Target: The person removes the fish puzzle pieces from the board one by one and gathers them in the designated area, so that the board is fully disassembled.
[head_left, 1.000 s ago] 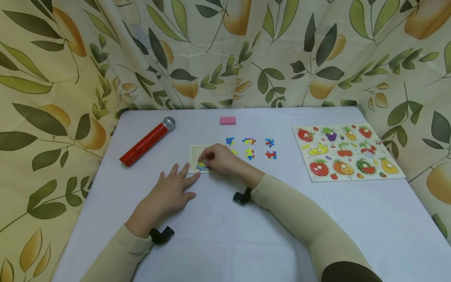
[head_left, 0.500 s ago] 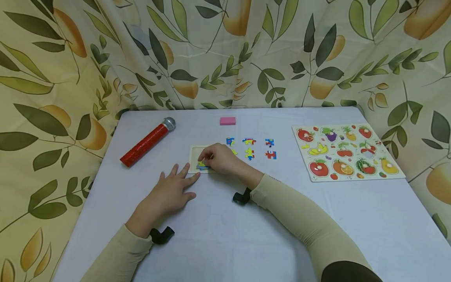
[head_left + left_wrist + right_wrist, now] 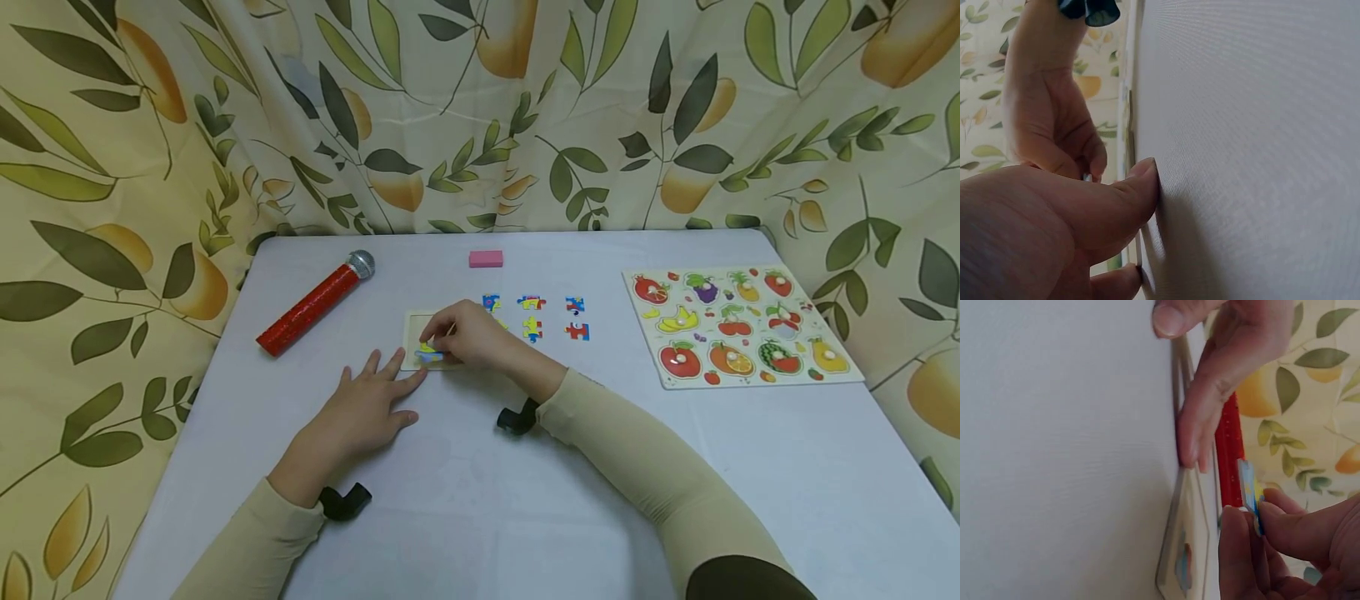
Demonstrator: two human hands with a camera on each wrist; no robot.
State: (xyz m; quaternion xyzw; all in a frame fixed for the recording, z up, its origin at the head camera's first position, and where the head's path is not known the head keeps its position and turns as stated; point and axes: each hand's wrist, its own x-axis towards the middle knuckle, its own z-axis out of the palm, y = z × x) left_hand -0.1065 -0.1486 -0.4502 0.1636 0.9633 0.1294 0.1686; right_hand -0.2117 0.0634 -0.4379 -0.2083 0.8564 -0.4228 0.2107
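Note:
A small pale wooden puzzle tray (image 3: 412, 323) lies mid-table. My right hand (image 3: 471, 335) is over its right part, thumb and fingertips pinching a blue and yellow puzzle piece (image 3: 1248, 490), held above the tray in the right wrist view. Another piece (image 3: 1184, 565) lies inside the tray there. My left hand (image 3: 367, 404) rests with fingers spread at the tray's lower left corner, fingertips touching its edge. Several loose jigsaw pieces (image 3: 532, 328) lie in two rows to the right; my right hand partly covers one of them.
A red toy microphone (image 3: 311, 307) lies at the left. Behind the pieces sits a pink block (image 3: 486, 259). On the right is a fruit puzzle board (image 3: 738, 327) with knobbed pieces. A patterned curtain (image 3: 480, 117) hangs behind the white-covered table (image 3: 525, 517).
The pinched puzzle piece has shifted and turned slightly over the tray, with a small movement of my right fingers. My left hand stays where it was.

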